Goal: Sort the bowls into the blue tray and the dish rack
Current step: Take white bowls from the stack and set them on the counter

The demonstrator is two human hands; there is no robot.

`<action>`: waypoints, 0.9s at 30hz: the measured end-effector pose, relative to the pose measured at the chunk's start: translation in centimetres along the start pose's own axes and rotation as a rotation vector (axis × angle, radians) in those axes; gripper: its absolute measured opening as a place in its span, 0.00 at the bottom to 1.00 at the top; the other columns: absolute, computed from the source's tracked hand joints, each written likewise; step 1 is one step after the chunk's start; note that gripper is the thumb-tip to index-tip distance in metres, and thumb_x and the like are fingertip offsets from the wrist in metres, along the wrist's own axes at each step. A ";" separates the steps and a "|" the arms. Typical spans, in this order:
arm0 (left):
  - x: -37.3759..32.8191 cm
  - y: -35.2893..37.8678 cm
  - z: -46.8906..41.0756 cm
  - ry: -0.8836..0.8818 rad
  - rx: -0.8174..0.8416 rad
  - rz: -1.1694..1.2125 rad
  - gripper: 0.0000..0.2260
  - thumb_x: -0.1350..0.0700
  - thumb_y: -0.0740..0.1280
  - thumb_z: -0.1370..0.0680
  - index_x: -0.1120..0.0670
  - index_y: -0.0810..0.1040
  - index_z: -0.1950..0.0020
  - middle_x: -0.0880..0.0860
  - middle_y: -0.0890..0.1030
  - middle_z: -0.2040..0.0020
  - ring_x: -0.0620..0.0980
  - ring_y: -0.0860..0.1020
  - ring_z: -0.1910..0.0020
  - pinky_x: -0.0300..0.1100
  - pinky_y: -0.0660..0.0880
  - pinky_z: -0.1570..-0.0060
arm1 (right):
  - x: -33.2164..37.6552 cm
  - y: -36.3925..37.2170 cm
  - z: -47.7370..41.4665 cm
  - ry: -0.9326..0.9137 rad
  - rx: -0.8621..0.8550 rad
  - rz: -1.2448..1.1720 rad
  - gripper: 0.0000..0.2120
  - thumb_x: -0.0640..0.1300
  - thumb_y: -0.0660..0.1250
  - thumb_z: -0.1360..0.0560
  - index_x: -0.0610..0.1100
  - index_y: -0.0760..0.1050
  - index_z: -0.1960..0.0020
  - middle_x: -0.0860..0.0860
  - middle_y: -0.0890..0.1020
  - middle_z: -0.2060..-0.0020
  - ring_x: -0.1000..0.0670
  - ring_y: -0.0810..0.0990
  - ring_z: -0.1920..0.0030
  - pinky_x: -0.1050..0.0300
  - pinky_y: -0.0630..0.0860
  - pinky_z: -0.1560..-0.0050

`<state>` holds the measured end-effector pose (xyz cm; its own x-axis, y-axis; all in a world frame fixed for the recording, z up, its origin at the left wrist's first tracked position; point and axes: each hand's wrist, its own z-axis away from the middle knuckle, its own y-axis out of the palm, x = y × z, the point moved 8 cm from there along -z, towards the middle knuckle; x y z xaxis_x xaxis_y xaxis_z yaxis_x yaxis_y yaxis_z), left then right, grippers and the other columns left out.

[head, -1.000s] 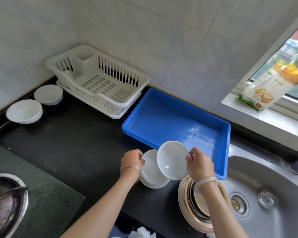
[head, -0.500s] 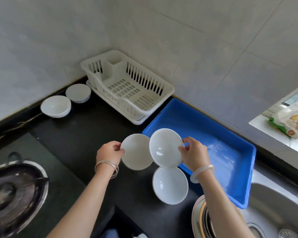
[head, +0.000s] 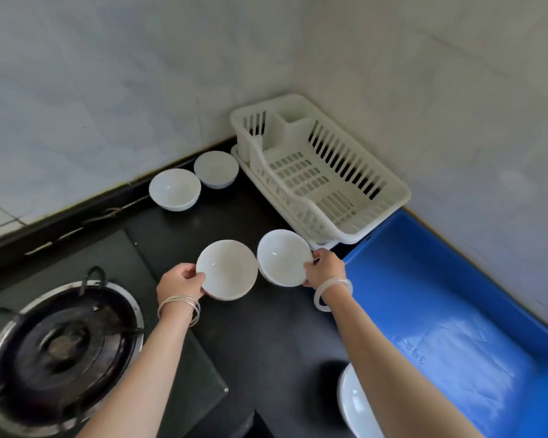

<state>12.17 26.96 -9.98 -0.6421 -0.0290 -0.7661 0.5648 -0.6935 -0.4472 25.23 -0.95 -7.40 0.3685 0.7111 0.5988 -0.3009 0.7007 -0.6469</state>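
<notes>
Left-hand bowl (head: 227,269) beside right-hand bowl (head: 282,257) (both gripped), near dish rack (head: 301,177).

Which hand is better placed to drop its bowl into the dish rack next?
Right, probably. The right hand grips the right-hand bowl beside the dish rack, near its front corner; the left hand holds the left-hand bowl farther away, over the counter.

Single head-worn wide-angle view, high above the dark surface (head: 266,343), tilted steeply down and forward, facing the tiled wall corner (head: 298,58), close range, left hand (head: 179,284) and right hand (head: 325,268) near frame centre, forearms entering from the bottom edge
</notes>
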 end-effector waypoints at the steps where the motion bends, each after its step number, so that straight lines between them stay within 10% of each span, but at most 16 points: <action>1: 0.0 -0.1 -0.6 -0.007 -0.012 0.003 0.08 0.63 0.65 0.31 0.54 0.80 0.56 0.53 0.82 0.59 0.45 0.77 0.70 0.36 0.74 0.69 | 0.2 0.7 -0.7 0.017 0.006 0.001 0.12 0.37 0.59 0.27 0.42 0.73 0.44 0.52 0.72 0.65 0.51 0.78 0.71 0.45 0.83 0.58; 6: 0.5 0.2 -3.2 -0.057 -0.053 0.040 0.11 0.63 0.66 0.32 0.55 0.81 0.52 0.57 0.83 0.54 0.59 0.81 0.54 0.54 0.80 0.51 | 1.1 3.1 -3.1 0.082 -0.001 -0.011 0.14 0.36 0.59 0.26 0.42 0.71 0.41 0.47 0.75 0.62 0.47 0.79 0.68 0.48 0.82 0.58; 17: 1.8 0.7 -4.9 -0.131 -0.106 0.193 0.10 0.64 0.66 0.28 0.58 0.79 0.47 0.58 0.81 0.52 0.52 0.78 0.61 0.45 0.79 0.58 | 1.6 5.7 -5.7 0.140 -0.015 -0.082 0.08 0.35 0.63 0.26 0.44 0.68 0.49 0.49 0.73 0.63 0.49 0.76 0.66 0.45 0.82 0.56; 27: 4.1 3.6 -1.7 -0.388 0.159 0.679 0.18 0.60 0.63 0.23 0.54 0.69 0.33 0.56 0.74 0.41 0.61 0.79 0.47 0.46 0.77 0.55 | -1.2 9.7 -2.7 0.388 0.272 -1.076 0.21 0.36 0.62 0.23 0.48 0.66 0.31 0.41 0.74 0.39 0.40 0.79 0.44 0.53 0.83 0.60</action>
<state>12.41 25.58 -15.53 -0.3357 -0.7102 -0.6188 0.8355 -0.5279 0.1526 24.23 4.89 -15.64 0.7765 -0.2870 0.5610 0.1680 0.9523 0.2547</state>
